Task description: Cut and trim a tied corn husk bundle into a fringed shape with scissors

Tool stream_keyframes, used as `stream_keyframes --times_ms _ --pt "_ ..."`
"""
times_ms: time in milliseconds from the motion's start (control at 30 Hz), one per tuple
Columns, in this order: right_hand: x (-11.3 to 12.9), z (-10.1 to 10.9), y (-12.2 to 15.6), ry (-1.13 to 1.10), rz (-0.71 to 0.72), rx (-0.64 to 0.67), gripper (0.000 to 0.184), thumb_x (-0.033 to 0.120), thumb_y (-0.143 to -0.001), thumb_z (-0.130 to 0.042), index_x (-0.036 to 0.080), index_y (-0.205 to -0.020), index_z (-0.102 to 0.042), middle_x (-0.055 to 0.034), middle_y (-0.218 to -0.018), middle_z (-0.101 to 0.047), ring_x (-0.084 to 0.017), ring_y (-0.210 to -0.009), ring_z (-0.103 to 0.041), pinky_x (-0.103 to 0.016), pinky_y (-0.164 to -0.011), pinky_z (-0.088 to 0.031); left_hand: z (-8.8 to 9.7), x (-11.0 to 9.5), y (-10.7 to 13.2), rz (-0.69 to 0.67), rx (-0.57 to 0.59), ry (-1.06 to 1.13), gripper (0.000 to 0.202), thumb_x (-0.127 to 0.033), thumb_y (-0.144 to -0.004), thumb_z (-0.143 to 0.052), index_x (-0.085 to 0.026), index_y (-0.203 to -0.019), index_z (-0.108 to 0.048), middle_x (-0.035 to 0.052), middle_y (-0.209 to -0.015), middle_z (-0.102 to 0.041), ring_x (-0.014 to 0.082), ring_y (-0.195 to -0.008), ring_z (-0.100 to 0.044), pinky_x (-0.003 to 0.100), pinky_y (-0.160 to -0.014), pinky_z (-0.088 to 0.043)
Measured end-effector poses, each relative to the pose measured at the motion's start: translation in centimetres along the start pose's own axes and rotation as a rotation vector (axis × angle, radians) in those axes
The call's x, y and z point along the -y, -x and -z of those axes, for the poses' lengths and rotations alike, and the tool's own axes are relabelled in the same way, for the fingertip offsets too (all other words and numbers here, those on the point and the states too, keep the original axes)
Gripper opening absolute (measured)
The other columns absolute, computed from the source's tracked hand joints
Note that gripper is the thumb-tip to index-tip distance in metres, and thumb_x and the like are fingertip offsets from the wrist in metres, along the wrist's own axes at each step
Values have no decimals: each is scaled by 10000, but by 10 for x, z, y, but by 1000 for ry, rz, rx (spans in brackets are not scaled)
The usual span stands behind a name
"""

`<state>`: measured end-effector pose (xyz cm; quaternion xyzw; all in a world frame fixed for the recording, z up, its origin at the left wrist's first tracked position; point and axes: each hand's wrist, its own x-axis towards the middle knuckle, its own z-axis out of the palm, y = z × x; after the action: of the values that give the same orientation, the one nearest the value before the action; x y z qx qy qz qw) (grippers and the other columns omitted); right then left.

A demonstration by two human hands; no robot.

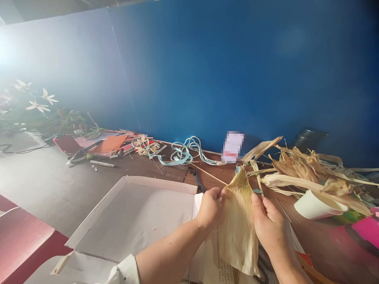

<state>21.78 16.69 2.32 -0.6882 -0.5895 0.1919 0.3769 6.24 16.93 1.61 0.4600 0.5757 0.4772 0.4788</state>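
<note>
A pale yellow dried corn husk [238, 221] hangs between my two hands above the table's near edge. My left hand [211, 207] pinches the husk's left edge near its top, fingers closed. On the right edge sits my right hand [268, 227], thumb on the front, fingers curled behind. The husk's pointed top is tied with a thin band and touches a thin wooden stick [211, 174].
A shallow white cardboard box lid [97, 215] lies left of my hands. Black scissors [197, 179] and light blue ribbon [183, 152] lie behind it. A heap of dried husks [308, 169] and a white paper cup [314, 205] sit at right. Paper scraps and husk flowers at far left.
</note>
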Motion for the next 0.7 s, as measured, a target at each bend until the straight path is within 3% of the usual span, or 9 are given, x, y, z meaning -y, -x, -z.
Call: stream_keyframes --times_ms 167,333,433,567,700 --pt "-2 2 -2 14 -14 -11 492 652 -856 -435 214 -876 -660 -10 -583 -588 -190 -518 -529 -229 -448 -337 1 -3 1 24 -3 -39 295 -356 -873 -481 -176 -641 -448 -57 -524 -274 78 -496 -239 218 -449 -168" --pt "-8 -9 -7 -83 48 86 575 708 -838 -435 192 -934 -669 -45 -725 -658 -204 -621 -594 -233 -505 -417 6 -5 -1 78 -14 -62 346 -431 -845 -511 -173 -624 -445 -46 -539 -322 81 -508 -272 215 -466 -205" --pt "-12 -12 -10 -118 57 115 637 770 -771 -475 194 -966 -663 -37 -740 -659 -208 -644 -604 -235 -531 -446 7 -5 1 31 43 -135 352 -419 -827 -517 -172 -592 -430 -33 -559 -352 90 -540 -295 218 -485 -228" --pt "-14 0 -14 -69 -16 86 616 764 -756 -471 196 -878 -674 -35 -700 -651 -221 -620 -594 -248 -503 -424 4 -5 6 -46 116 -219 335 -360 -810 -503 -179 -554 -385 -29 -544 -341 97 -538 -295 222 -491 -230" --pt "-10 16 -15 13 -69 47 530 701 -801 -443 216 -742 -650 -30 -611 -617 -214 -554 -536 -259 -470 -375 4 -7 8 -38 175 -213 331 -372 -813 -486 -188 -559 -382 -29 -529 -342 101 -516 -304 220 -485 -240"
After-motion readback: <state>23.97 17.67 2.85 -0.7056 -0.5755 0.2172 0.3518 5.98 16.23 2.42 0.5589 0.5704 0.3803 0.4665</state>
